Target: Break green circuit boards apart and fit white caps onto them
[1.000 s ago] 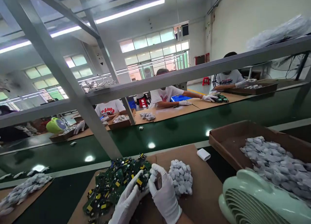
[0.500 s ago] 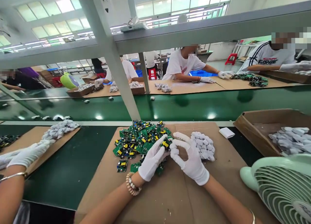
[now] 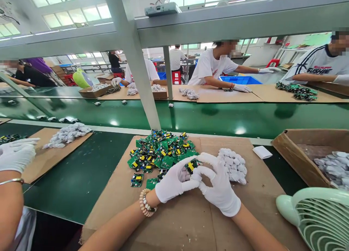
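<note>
Both my hands wear white gloves and meet above the brown cardboard sheet (image 3: 174, 222). My left hand (image 3: 176, 180) grips a small green circuit board (image 3: 191, 165) with a yellow component on it. Close against it, my right hand (image 3: 219, 187) has its thumb and fingers curled together, pinching what looks like a small white piece (image 3: 196, 173); white on white makes its outline hard to see. A heap of circuit boards (image 3: 160, 151) lies just beyond my left hand. To the right of that, a pile of white pieces (image 3: 233, 165) sits beside my right hand.
A cardboard box (image 3: 289, 145) holding white pieces stands at the right, behind a pale green fan (image 3: 321, 214). A folded white paper (image 3: 262, 152) lies nearby. A co-worker's gloved hand (image 3: 17, 154) is at left. Beyond runs a green conveyor belt (image 3: 196, 116), under a grey frame post (image 3: 143, 69).
My hands have closed in on each other, bringing the circuit board and the white piece together. The neighbour's hand at left has drawn back from the white pile. The view has shifted slightly.
</note>
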{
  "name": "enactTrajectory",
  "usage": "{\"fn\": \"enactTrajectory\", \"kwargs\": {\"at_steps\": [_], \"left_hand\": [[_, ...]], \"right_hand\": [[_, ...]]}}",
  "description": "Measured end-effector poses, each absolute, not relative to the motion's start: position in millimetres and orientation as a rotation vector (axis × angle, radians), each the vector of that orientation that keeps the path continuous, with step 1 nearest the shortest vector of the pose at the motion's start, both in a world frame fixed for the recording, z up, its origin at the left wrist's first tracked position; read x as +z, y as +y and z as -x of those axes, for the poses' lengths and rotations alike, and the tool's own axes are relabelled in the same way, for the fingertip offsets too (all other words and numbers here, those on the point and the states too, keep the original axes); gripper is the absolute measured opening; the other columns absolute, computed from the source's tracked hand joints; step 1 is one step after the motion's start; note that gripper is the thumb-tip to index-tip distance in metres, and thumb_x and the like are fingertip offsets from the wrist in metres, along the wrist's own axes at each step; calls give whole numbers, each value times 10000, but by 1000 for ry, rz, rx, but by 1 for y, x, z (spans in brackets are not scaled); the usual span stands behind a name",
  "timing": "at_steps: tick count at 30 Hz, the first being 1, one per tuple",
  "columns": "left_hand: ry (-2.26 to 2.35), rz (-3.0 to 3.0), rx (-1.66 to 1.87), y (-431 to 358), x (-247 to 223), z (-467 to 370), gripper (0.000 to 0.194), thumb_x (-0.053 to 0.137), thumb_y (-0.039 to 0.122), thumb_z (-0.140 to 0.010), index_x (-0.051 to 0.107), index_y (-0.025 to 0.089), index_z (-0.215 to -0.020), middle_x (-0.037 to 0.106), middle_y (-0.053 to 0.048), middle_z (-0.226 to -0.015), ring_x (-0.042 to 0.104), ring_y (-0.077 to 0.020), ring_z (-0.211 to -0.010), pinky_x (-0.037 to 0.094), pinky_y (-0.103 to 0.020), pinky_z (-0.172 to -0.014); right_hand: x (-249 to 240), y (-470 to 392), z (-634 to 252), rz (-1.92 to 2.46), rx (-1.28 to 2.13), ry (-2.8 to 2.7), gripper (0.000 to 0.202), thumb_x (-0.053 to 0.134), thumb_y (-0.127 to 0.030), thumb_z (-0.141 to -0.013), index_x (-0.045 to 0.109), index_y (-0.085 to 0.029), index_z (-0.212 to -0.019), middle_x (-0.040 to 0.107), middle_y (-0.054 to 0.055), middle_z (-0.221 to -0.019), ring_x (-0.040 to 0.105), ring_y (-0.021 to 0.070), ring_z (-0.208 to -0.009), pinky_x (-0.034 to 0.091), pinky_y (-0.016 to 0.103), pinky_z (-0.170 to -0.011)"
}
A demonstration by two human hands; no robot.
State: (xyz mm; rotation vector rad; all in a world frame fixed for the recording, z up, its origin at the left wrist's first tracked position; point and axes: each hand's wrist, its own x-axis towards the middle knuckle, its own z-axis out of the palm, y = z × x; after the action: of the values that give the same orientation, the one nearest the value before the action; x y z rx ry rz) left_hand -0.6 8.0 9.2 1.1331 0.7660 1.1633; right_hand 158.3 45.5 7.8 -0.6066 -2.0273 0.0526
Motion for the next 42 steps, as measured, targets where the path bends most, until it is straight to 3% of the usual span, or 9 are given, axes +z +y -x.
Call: {"fn": "enactTrajectory", "kwargs": {"at_steps": [5,9,12,17,25,30,34,38,42], "left_hand": [[900,-1210,1174,9,10,2,609,769,256,-617,538,190,-1177,610,-74,-1074,567,-186,-938,457,-327,-876],[862,-1124,1226,12,8,1,535,757,298,-628,561,193,-1115,621,-45,-928,584,-167,-811,500,-313,-757],[771,-1051,1240,14,8,2,496,736,310,-653,565,193,-1104,627,-38,-840,591,-157,-734,507,-276,-651],[772,-1038,1208,9,15,2,452,742,298,-641,593,175,-1049,660,-77,-889,580,-124,-608,480,-227,-520],[787,-1009,1114,5,26,-2,393,706,279,-691,596,156,-1048,680,-46,-750,651,-183,-656,519,-292,-623],[781,-1172,1194,4,12,-2,480,652,391,-749,541,194,-1172,645,-108,-1092,638,-237,-921,496,-367,-835],[844,-1525,1296,3,-3,4,739,624,504,-729,361,202,-1350,416,-140,-1376,369,-284,-1275,278,-407,-1075],[1033,-1920,1364,2,1,9,655,568,444,-795,332,234,-1368,349,-127,-1410,264,-286,-1324,184,-460,-1103],[1011,-2085,1321,4,7,11,519,582,331,-810,419,259,-1297,435,-103,-1354,278,-271,-1313,243,-468,-1076]], "right_hand": [[8,44,-157,640,-71,-2055,205,590,-239,-755,539,-225,-953,445,111,-1208,461,276,-1124,441,461,-862],[7,41,-156,663,-43,-2116,355,630,-351,-720,525,-210,-1029,399,142,-1262,458,306,-1126,431,492,-881],[6,40,-157,713,26,-1991,498,639,-275,-726,432,-246,-1178,427,136,-1240,473,288,-1117,437,493,-894],[6,38,-158,664,376,-1973,659,641,-226,-719,305,-221,-1286,472,138,-1234,477,270,-1148,413,477,-965],[-8,29,-154,638,773,-1966,699,638,-364,-751,282,-221,-1335,467,141,-1289,467,253,-1189,391,424,-1007],[-10,30,-147,705,1206,-1622,742,647,-460,-737,279,-252,-1347,511,128,-1269,556,224,-1084,456,404,-938],[10,29,-144,693,1685,-1327,571,651,-497,-716,479,-242,-1197,595,88,-1141,590,206,-998,490,377,-880],[28,30,-147,537,2103,-1058,277,617,-404,-764,618,-210,-962,643,50,-961,599,202,-924,490,390,-834],[32,37,-152,494,2215,-932,71,599,-222,-745,633,-182,-793,616,18,-813,573,146,-759,499,304,-724]]}}
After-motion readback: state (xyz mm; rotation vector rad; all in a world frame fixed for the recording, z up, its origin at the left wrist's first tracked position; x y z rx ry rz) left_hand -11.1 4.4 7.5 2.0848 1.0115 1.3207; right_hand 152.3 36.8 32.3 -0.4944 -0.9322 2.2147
